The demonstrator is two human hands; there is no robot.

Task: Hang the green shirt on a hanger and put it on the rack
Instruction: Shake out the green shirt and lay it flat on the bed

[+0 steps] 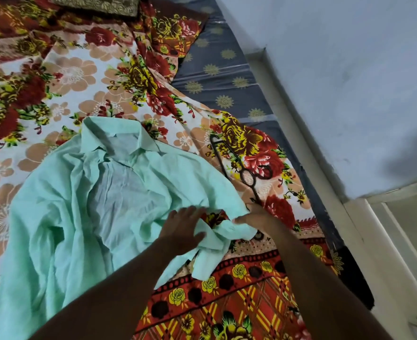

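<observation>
**Barely begun: shirt and hanger both flat on the bed**

Only one view is given, the head camera looking down over both forearms onto a bed.

Across the centre and lower left of the frame the green shirt (84, 197) lies spread on a floral bedsheet (55, 77), collar toward the top of the frame, front open so the paler inside shows. One sleeve (214, 244) trails to the lower right of the body, crumpled.

The left hand (184, 229) sits just below centre, palm down and fingers spread, pressing flat on the shirt's right edge where the sleeve begins; it grips nothing that I can see. The right hand (256, 215) is just to its right, fingers extended and loosely open, its thumb touching the sleeve cloth. Whether it pinches the fabric cannot be told.

A dark hanger (239, 165) lies on the sheet right of centre, just beside the shirt's shoulder and apart from it, with its hook curling at mid-length. Its lower end reaches close to the right hand's fingertips, though contact is unclear.

Bare grey mattress (217, 77) and a pale wall (349, 69) fill the upper right. No rack is in the frame.

As a judgement, the task is at its very start: the shirt is being laid out or straightened. Still to do: pick up the hanger, thread it into the shoulders, then carry it to the rack.
</observation>
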